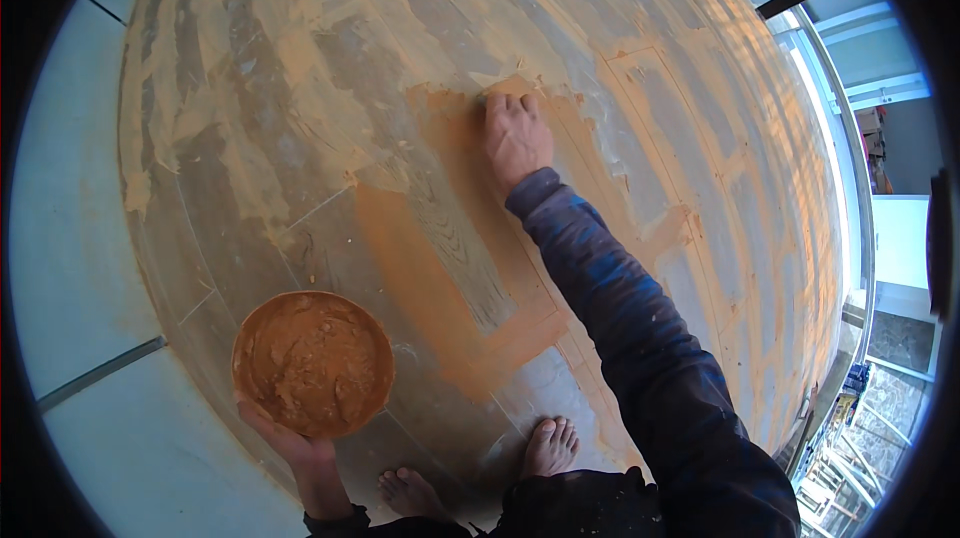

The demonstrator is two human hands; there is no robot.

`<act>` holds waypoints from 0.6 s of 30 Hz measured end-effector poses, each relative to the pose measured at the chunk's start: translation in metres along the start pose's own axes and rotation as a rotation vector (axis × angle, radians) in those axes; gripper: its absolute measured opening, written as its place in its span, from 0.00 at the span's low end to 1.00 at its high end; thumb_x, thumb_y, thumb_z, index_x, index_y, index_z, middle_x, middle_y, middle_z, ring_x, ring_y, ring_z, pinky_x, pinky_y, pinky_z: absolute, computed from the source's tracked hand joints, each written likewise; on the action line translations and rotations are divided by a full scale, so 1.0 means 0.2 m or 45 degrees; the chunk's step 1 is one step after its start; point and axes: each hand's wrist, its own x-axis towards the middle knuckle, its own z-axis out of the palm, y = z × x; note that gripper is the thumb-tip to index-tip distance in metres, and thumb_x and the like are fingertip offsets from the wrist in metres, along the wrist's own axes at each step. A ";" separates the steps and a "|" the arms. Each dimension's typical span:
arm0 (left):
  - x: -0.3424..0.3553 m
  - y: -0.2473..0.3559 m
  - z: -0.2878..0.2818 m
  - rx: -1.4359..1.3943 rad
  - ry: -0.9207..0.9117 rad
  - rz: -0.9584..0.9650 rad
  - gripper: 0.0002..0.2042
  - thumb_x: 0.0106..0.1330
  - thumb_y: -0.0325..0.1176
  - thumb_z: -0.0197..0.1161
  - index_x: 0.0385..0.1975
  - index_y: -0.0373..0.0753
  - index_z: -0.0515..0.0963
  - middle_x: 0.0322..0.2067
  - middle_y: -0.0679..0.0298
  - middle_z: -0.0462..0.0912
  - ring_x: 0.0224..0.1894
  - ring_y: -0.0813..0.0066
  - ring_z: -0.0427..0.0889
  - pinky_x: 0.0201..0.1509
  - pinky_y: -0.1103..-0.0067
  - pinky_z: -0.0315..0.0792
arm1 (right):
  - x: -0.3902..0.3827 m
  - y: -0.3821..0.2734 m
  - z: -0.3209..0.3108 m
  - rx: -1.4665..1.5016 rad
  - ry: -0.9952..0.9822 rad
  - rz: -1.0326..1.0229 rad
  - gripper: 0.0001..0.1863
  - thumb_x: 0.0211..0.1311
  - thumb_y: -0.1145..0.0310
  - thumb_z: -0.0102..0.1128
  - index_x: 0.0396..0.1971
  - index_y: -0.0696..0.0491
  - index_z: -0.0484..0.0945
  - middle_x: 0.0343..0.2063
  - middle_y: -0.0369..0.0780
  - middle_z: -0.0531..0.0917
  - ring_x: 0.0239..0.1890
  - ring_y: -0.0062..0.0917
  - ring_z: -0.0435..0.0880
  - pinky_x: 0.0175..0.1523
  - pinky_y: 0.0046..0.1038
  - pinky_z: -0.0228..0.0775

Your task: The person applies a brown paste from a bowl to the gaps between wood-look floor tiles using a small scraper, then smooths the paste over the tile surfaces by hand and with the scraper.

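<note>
My left hand [290, 443] supports a round bowl [243, 363] from below at its near left side. Thick orange-brown paste [318, 363] fills much of the bowl, its surface rough and stirred. Far ahead, my right hand [518, 133] is closed and pressed down at the wood-look tile floor [450, 228]. A small dark edge shows beside its fingers, but the thing they grip is mostly hidden. Fresh orange paste [400, 238] lies in bands around one tile, over the joints, and under my right hand.
Drier, paler smears [280, 28] cover the tiles farther off. My bare feet [550, 446] stand at the near edge. Smooth pale flooring [80, 228] with dark joint strips borders the left. A glass door track [860, 168] and stacked items [850, 388] line the right.
</note>
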 end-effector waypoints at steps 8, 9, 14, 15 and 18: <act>-0.10 0.09 0.02 0.038 -0.053 0.121 0.35 0.77 0.64 0.40 0.73 0.45 0.59 0.70 0.59 0.64 0.71 0.57 0.68 0.70 0.57 0.71 | -0.03 -0.32 -0.06 0.435 0.037 -0.042 0.13 0.58 0.71 0.57 0.41 0.54 0.85 0.39 0.43 0.87 0.46 0.41 0.81 0.52 0.43 0.72; -0.11 0.11 0.02 0.033 -0.052 0.124 0.35 0.77 0.64 0.40 0.73 0.45 0.59 0.70 0.59 0.64 0.71 0.57 0.68 0.70 0.57 0.71 | 0.03 -0.20 -0.10 0.418 0.244 -0.011 0.13 0.57 0.71 0.58 0.41 0.53 0.86 0.39 0.43 0.87 0.45 0.42 0.81 0.52 0.44 0.71; -0.12 0.08 -0.06 -0.042 0.026 0.073 0.33 0.78 0.62 0.37 0.73 0.45 0.61 0.69 0.58 0.67 0.69 0.57 0.70 0.68 0.56 0.74 | -0.02 -0.08 0.04 0.010 0.157 -0.084 0.09 0.56 0.70 0.56 0.34 0.55 0.83 0.38 0.44 0.85 0.48 0.39 0.80 0.53 0.39 0.71; -0.12 0.08 -0.08 -0.042 0.030 0.082 0.33 0.78 0.62 0.37 0.73 0.45 0.61 0.69 0.58 0.67 0.69 0.57 0.70 0.68 0.56 0.74 | -0.09 -0.19 0.08 0.144 0.100 -0.187 0.10 0.57 0.71 0.56 0.35 0.57 0.82 0.38 0.45 0.84 0.48 0.39 0.80 0.54 0.39 0.72; -0.11 0.11 -0.09 -0.081 -0.002 0.057 0.33 0.77 0.63 0.38 0.72 0.46 0.61 0.69 0.58 0.66 0.70 0.56 0.70 0.68 0.55 0.74 | -0.13 -0.37 0.00 0.369 -0.080 -0.155 0.11 0.56 0.70 0.59 0.38 0.55 0.83 0.38 0.49 0.85 0.46 0.43 0.81 0.54 0.40 0.74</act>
